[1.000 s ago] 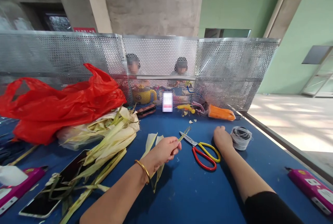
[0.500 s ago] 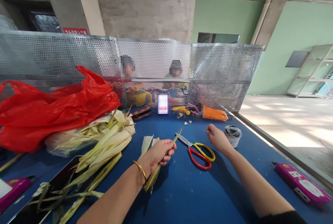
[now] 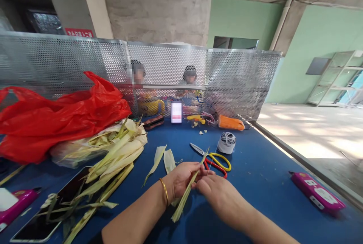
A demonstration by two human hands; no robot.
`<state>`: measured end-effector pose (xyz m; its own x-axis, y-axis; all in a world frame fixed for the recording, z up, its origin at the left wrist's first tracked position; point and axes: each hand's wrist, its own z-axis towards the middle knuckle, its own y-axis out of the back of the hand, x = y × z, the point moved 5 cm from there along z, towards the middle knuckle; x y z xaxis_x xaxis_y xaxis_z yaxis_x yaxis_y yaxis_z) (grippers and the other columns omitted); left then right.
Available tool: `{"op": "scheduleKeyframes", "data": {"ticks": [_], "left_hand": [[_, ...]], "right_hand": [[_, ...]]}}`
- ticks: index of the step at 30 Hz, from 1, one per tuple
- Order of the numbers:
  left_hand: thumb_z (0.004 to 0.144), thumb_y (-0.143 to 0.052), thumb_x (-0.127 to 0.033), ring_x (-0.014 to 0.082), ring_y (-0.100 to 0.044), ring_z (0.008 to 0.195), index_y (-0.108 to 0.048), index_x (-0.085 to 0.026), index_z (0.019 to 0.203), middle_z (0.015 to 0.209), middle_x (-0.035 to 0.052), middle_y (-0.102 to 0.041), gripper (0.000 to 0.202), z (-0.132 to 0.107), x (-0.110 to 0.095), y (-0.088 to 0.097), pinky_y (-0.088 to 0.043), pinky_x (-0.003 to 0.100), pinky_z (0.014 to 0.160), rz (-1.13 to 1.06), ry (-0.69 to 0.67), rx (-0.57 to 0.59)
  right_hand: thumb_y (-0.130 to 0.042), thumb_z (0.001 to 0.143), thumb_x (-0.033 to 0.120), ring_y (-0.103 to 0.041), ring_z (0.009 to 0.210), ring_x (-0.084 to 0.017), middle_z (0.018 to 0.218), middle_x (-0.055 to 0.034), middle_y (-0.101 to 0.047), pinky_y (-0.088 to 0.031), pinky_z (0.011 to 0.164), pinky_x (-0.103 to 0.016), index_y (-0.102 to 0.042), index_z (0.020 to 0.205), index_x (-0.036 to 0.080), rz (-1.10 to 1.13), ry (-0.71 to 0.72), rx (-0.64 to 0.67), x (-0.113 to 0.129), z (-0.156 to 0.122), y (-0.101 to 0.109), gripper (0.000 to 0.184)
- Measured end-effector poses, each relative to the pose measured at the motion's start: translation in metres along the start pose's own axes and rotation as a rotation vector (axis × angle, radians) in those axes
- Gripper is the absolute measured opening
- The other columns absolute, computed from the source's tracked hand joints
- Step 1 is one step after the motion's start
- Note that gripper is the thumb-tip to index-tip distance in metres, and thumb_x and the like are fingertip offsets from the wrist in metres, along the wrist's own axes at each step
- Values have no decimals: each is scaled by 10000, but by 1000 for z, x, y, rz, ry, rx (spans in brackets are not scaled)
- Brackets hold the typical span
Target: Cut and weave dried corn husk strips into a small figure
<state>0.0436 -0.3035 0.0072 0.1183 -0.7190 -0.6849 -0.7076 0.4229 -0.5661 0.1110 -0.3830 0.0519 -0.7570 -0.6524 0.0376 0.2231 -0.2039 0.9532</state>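
Observation:
My left hand, with a gold bangle on the wrist, is closed round a folded strip of corn husk that slants over the blue table. My right hand is right beside it, fingers pinched at the strip, with a thin white thread running up to the spool of thread. Red and yellow scissors lie just beyond both hands. Two loose husk pieces lie left of the scissors.
A pile of corn husks and a red plastic bag fill the left. A phone lies under husks. Pink cases lie at the right and left. A perforated metal screen backs the table, with two people behind it.
My right hand has come back from the spool to the husk strip, drawing thread with it. My left hand has moved nearer to me with the strip. The spool now sits further left.

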Motion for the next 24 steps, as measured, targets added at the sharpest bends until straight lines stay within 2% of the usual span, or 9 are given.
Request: {"op": "scheduleKeyframes", "data": {"ticks": [3, 6, 7, 10, 13, 15, 18, 21, 24], "left_hand": [[867, -540, -225, 110, -596, 590, -519, -127, 723, 690, 41, -598, 176, 2, 1, 2, -287, 156, 388, -125, 84, -7], [902, -461, -175, 65, -522, 483, -508, -128, 759, 612, -7, -504, 158, 2, -7, 11, -207, 129, 344, -123, 66, -97], [909, -438, -163, 45, -465, 432, -497, -131, 758, 593, -24, -472, 165, 1, -10, 15, -201, 123, 341, -107, 49, -123], [919, -384, -142, 14, -340, 367, -471, -139, 754, 572, -51, -422, 187, 1, -19, 22, -181, 115, 335, -65, -15, -182], [916, -357, -128, 11, -311, 361, -461, -141, 755, 569, -57, -403, 192, 0, -25, 27, -158, 117, 333, -23, -59, -228], [915, -356, -128, 12, -302, 364, -458, -141, 749, 570, -59, -394, 195, 0, -28, 29, -157, 121, 337, 2, -76, -244], [915, -370, -140, 13, -302, 375, -464, -141, 747, 579, -57, -390, 193, 0, -32, 33, -161, 123, 347, 32, -97, -254], [899, -425, -158, 13, -298, 387, -470, -142, 741, 587, -56, -392, 165, 2, -36, 36, -166, 122, 357, 60, -112, -251], [882, -461, -173, 14, -290, 394, -470, -144, 731, 590, -58, -393, 154, 1, -38, 38, -169, 125, 362, 99, -134, -247]], "right_hand": [[-368, 935, 121, -572, 736, -172, 829, -41, -641, -423, 694, -282, -528, 854, 179, -31, 73, 116, 11, 1, -7, 189], [-378, 939, 167, -572, 694, -149, 804, -21, -628, -409, 610, -244, -530, 832, 199, 8, 52, 112, -9, 2, 2, 188], [-403, 944, 231, -587, 730, -153, 827, -24, -630, -415, 618, -239, -539, 853, 207, 2, -25, 62, -27, 4, 10, 165], [-486, 900, 480, -610, 871, -239, 1002, -126, -617, -445, 647, -298, -547, 1003, 177, -280, -661, -264, -105, 7, 48, 326], [-470, 831, 653, -630, 896, -322, 1032, -203, -597, -467, 651, -369, -523, 1090, 104, -374, -968, -59, -161, 14, 51, 610], [-463, 835, 646, -643, 902, -326, 1040, -201, -603, -472, 665, -376, -514, 1119, 89, -333, -1002, 125, -182, 17, 43, 628], [-537, 839, 519, -638, 956, -314, 1076, -179, -617, -468, 711, -365, -540, 1128, 112, -299, -951, 234, -200, 13, 43, 500], [-620, 793, 307, -615, 1016, -292, 1156, -142, -610, -450, 792, -366, -549, 1184, 170, -290, -895, 274, -207, 1, 54, 420], [-612, 788, 221, -512, 1167, -312, 1248, -167, -556, -367, 942, -411, -510, 1249, 151, -365, -844, 157, -192, -8, 62, 478]]}}
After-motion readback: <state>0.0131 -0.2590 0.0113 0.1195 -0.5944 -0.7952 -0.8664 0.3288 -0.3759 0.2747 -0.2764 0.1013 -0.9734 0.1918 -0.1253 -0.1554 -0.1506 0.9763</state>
